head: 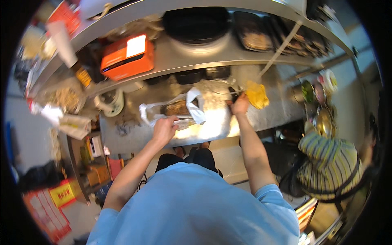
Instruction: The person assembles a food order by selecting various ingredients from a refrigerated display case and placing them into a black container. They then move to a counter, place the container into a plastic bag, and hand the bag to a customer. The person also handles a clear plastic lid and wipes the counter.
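Observation:
A white plastic bag (196, 105) stands open on the steel counter (134, 137), around a takeaway container (176, 109) of brownish food. My left hand (164, 130) is at the bag's near edge, fingers curled beside a printed paper slip (182, 124). Blur hides whether it grips the slip or the bag. Farther right, my right hand (240, 105) reaches to a small dark object (234, 94) on the counter. Its fingers are partly hidden, so a grip cannot be made out. Just right of that hand lies a crumpled yellow cloth (258, 95).
Above the counter, a steel shelf (196, 59) carries an orange box-shaped device (128, 58) and stacked black lids (196, 24). A white kitchen scale (111, 102) sits left. Pots and bowls (324, 121) stand right, near a person in a striped top (329, 167).

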`<state>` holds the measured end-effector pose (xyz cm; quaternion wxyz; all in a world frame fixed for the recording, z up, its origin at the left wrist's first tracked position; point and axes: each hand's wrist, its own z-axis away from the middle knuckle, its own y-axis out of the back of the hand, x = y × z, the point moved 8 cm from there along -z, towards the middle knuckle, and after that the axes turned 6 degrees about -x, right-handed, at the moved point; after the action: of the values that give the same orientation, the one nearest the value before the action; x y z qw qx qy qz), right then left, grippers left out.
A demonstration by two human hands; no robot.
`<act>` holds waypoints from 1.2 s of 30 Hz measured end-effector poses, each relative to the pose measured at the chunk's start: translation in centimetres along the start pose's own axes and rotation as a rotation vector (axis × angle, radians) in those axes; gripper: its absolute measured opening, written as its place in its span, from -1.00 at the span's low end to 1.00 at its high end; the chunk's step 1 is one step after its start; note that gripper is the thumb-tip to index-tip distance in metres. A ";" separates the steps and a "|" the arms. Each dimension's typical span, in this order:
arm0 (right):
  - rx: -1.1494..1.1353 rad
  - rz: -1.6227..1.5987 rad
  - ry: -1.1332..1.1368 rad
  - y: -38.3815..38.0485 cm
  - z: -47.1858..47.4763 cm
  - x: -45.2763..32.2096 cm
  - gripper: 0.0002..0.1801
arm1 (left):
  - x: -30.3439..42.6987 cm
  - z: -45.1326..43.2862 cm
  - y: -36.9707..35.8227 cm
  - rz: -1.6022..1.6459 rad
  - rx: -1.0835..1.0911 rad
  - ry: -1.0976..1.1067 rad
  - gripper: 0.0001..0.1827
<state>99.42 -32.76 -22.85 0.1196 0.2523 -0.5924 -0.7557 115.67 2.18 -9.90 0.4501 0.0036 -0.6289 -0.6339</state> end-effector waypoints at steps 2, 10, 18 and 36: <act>-0.027 -0.029 0.007 -1.5 -1.2 1.3 -0.04 | 0.1 0.0 0.2 0.024 0.011 0.030 -0.75; -0.191 -0.913 -0.023 5.3 12.0 -4.1 -0.52 | -1.3 1.5 0.2 0.128 0.108 0.128 -0.75; -0.137 -1.585 0.533 17.9 18.2 -22.9 -0.47 | -1.0 1.3 0.0 0.214 0.108 0.099 -0.76; 0.001 -0.858 0.513 8.2 16.3 -27.3 -0.71 | -2.2 0.9 0.6 0.364 0.109 0.038 -0.72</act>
<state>113.00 -8.24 -5.69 -0.0601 0.6510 -0.3871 -0.6502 116.77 4.28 -10.44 0.5684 -0.0739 -0.6438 -0.5070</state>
